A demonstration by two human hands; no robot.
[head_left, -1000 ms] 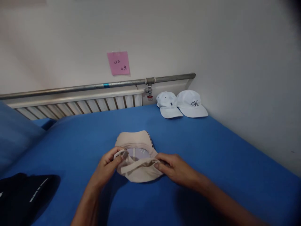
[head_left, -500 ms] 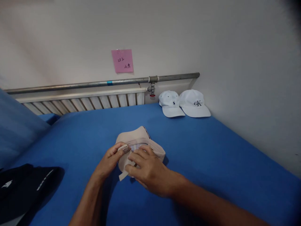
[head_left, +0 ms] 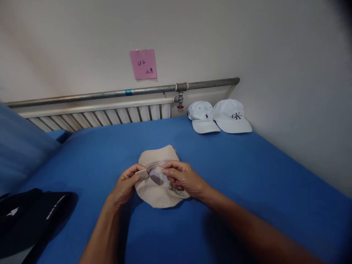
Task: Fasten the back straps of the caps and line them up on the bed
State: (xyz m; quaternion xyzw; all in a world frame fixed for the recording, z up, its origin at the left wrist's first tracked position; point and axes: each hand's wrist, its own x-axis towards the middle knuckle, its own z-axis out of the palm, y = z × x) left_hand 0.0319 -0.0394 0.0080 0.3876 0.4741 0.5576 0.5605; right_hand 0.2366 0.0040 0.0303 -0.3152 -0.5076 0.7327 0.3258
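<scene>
A beige baseball cap [head_left: 158,196] rests on the blue-covered surface, brim pointing away from me and its back opening towards me. My left hand [head_left: 125,187] pinches the left side of the opening, thumb by a small printed label [head_left: 142,175]. My right hand [head_left: 185,178] is closed, with thumb and finger pinching the end of the cap's pale back strap [head_left: 159,170]. Between the two hands the inside of the cap shows through the gap. The right hand's curled fingers hide part of the cap's right side.
Two white caps, one with a small rider logo [head_left: 203,117] and one with a CK logo [head_left: 232,116], sit by the wall. Dark caps [head_left: 35,220] lie at the left. A radiator [head_left: 110,115], a pipe [head_left: 96,96] and a pink note [head_left: 143,64] are behind the blue surface [head_left: 242,183].
My right hand has moved up and right, lifting the strap end away from the front. The cap's back now lies more openly in view, and the camera view has shifted slightly.
</scene>
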